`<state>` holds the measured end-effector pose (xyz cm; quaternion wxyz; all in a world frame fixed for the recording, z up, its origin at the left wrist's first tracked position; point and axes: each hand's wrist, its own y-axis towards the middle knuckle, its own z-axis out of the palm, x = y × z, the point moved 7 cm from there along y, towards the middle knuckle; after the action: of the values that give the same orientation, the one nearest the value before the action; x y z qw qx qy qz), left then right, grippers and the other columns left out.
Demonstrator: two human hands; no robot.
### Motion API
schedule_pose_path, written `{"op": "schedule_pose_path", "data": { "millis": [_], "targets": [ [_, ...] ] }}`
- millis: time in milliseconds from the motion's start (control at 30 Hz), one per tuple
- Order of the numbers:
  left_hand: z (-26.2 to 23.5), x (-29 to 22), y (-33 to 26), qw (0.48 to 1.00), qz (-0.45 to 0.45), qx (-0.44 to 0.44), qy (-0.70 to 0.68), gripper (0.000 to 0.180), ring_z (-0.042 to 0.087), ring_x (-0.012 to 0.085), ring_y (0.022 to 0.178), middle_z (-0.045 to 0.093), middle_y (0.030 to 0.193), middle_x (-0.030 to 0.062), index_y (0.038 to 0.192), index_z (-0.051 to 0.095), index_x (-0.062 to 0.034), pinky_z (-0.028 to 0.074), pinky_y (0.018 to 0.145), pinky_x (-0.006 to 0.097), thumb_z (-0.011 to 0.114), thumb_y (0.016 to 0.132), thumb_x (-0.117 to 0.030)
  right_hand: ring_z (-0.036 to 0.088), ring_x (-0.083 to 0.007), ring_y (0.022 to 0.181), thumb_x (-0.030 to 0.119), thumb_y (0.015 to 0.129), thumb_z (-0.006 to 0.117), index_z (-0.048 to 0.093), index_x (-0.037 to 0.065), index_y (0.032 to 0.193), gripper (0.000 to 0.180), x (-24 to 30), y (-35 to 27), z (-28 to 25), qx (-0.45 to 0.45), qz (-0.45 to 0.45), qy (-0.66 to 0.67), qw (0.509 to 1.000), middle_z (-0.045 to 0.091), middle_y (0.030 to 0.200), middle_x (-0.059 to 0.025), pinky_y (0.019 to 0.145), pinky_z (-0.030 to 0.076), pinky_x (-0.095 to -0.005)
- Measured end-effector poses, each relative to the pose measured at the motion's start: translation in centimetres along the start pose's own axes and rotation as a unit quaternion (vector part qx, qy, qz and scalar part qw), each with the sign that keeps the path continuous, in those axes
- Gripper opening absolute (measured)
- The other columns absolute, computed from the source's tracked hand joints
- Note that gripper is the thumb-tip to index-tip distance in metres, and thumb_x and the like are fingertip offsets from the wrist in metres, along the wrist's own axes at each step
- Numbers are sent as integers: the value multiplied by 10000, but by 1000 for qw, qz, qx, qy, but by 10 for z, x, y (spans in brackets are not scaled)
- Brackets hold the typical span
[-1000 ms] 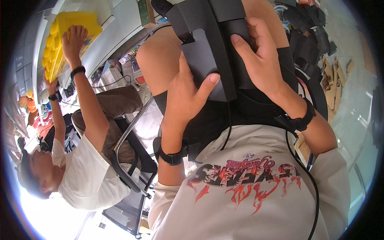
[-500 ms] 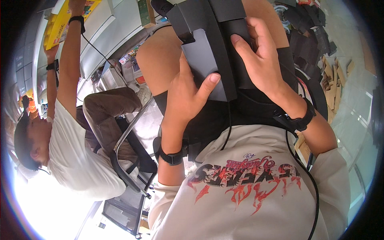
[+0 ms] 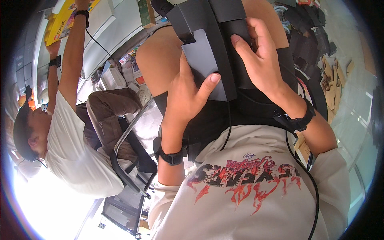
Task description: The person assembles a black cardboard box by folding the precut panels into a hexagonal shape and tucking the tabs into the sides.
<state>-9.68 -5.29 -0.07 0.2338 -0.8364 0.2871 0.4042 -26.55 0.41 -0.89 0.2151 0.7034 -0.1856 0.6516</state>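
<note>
A black cardboard box (image 3: 225,60), partly folded with panels standing up, rests on my lap. A greyish inner panel (image 3: 201,56) shows on its left part. My left hand (image 3: 188,90) holds the lower left side, thumb lying over the grey panel and the other fingers partly hidden at the box's edge. On the right side, my right hand (image 3: 260,60) grips the box, its thumb pressed on a black panel and its fingers curled near the upper right edge. Both wrists wear black bands with cables.
On the left, a seated co-worker (image 3: 76,152) in a white shirt holds a yellow box (image 3: 60,26) above a white table (image 3: 100,30). A metal-framed chair (image 3: 132,176) stands between us. Black cardboard pieces (image 3: 306,48) and brown cardboard scraps (image 3: 332,84) lie on the floor at right.
My hands and the black box have stayed almost still. The co-worker's arms and yellow box have shifted slightly.
</note>
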Motion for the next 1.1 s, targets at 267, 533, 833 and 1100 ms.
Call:
{"op": "schedule_pose_path", "data": {
  "millis": [267,533,833,1100],
  "targets": [
    [-3,3,-6,1000,6,-5,8,923,638,451,953,628,1026,317,1422,206,118,510,803,436,595,885,-523,603,-144,835,99,916,619,462,-40,1167,328,4,-5,4,-1,-14,2,1000,623,941,-128,730,489,-280],
    [-6,3,-14,1000,-3,-3,21,930,642,453,929,632,998,316,1406,219,141,513,786,437,595,881,-529,601,-144,856,92,916,617,467,-41,1159,315,4,-13,9,1,-16,-3,1000,621,968,-126,750,487,-280],
    [-4,5,-15,999,-9,-6,53,959,652,406,747,632,773,246,1399,221,155,511,682,425,597,872,-553,598,-137,849,92,914,622,470,-40,1163,320,5,-11,5,4,-17,-1,1000,624,966,-124,742,484,-276],
    [-1,2,-12,998,19,-22,55,963,655,404,753,633,774,251,1387,233,170,515,680,423,593,873,-560,599,-141,841,92,913,621,476,-40,1154,310,2,-10,2,-2,-10,0,1000,627,951,-128,741,485,-280]
  ]
}}
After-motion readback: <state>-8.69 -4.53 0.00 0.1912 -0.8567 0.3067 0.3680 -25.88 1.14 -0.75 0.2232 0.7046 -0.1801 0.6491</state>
